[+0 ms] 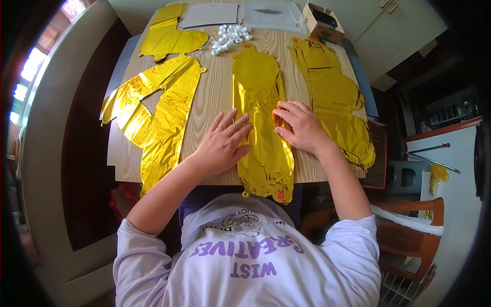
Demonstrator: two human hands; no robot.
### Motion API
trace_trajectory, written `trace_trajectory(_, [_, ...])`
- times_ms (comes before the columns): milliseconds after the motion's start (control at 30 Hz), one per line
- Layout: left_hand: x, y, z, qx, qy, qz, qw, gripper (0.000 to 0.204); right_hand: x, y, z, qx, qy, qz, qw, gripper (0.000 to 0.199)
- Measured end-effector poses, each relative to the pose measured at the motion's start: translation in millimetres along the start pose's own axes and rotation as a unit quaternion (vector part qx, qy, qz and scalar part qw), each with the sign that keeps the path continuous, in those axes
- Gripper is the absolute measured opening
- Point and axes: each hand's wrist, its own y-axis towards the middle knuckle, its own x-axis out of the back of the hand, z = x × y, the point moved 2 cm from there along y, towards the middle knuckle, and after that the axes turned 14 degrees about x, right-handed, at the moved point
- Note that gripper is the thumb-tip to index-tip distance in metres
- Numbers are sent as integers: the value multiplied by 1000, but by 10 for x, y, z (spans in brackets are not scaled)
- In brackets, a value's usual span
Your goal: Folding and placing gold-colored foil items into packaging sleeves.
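foil balloon: long gold one, flat on the surface, centre
left hand: spread flat, pressing its left edge
right hand: fingers spread, pressing its right edge
step: likely smoothing it flat
other balloons: beside it, both sides

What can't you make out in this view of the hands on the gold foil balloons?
Head view:
- Middle foil balloon: the strip under the left hand and right hand is covered.
- Its lower end hangs past the table edge.
- Cardboard box: contents too small.
- White ribbon pile: strands too small to tell apart.
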Motion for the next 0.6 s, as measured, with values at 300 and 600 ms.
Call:
trace_trajectory(300, [213,114,59,-18,-89,-53,994,52,163,126,249,25,-67,-94,993,35])
trace_trajectory(600, [160,488,418,-51,-28,-50,997,50,-247,320,1058,77,-31,-21,996,27])
